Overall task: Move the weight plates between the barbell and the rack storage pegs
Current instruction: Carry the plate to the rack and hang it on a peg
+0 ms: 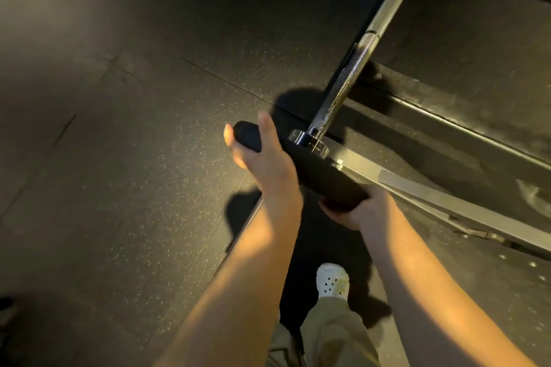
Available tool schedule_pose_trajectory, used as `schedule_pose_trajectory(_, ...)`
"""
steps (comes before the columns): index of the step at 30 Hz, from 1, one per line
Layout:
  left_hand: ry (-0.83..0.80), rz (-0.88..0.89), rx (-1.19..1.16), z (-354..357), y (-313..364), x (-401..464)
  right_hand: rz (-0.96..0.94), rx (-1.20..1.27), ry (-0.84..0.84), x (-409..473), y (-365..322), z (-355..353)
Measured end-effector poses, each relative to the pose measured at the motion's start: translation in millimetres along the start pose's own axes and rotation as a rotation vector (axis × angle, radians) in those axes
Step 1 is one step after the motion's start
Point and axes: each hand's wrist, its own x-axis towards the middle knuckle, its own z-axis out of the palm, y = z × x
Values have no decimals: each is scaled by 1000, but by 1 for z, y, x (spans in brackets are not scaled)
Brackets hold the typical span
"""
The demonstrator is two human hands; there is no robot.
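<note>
The dark speckled rubber gym floor (125,158) fills most of the view, with the black steel base rails of the rack (447,116) crossing the upper right. Over it runs the long chromed steel barbell (351,68), its long axis slanting from the top right down toward the lower left, where the sleeve end points at the person. A flat grey metal beam (447,197) runs off to the right beneath the plate. On the near end of the bar sits the round black rubber weight plate (322,173), seen almost edge-on, its face square to the bar and its centre hole around the shiny collar (307,140); how far along the sleeve it sits is hard to tell. Both hands hold this plate at opposite edges: the left hand (262,158) wraps over the far upper rim with fingers curled round it and thumb raised, while the right hand (357,208) cups the near lower rim from beneath, its fingers mostly hidden under the plate. The plate lies directly between the hands, the right one nearer the body. Any slide on or off must likely follow the bar's axis, toward or away from the person. Below, a white perforated clog (332,280) and an olive trouser leg (322,334) stand on the floor.
</note>
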Motion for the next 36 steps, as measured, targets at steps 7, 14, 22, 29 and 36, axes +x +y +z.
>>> schedule_pose_trajectory(7,51,32,102,-2,-3,-6,47,-49,-57,6,-3,-10)
schedule_pose_trajectory(14,-71,-116,294,-18,38,-13,-509,-609,65,-21,-6,-61)
schedule_pose_trajectory(22,-553,-205,311,-69,58,-137,-670,-515,4,-95,-12,-179)
schedule_pose_trajectory(29,-1083,-51,510,-59,62,-257,-932,-431,47,-173,4,-289)
schedule_pose_trajectory(36,-1421,23,635,-42,59,-412,-965,-282,140,-245,-19,-444)
